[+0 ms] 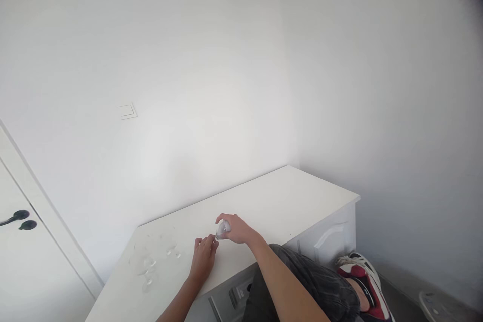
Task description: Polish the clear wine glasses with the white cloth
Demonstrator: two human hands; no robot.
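Note:
My right hand is closed around a small clear cup that looks like glass or plastic and lies tilted, its narrower end toward the left. Against that end sits my left hand, fingers curled and pinched together; what they grip is too small to make out. Both hands are just above the white cabinet top. To their left, several clear, see-through pieces rest on the same surface, their outlines faint. Another small clear piece lies nearer my left hand.
A white wall rises behind the cabinet, with a light switch on it. A white door with a dark handle stands at the left. My leg in dark trousers and a red and white shoe are beside the cabinet's front.

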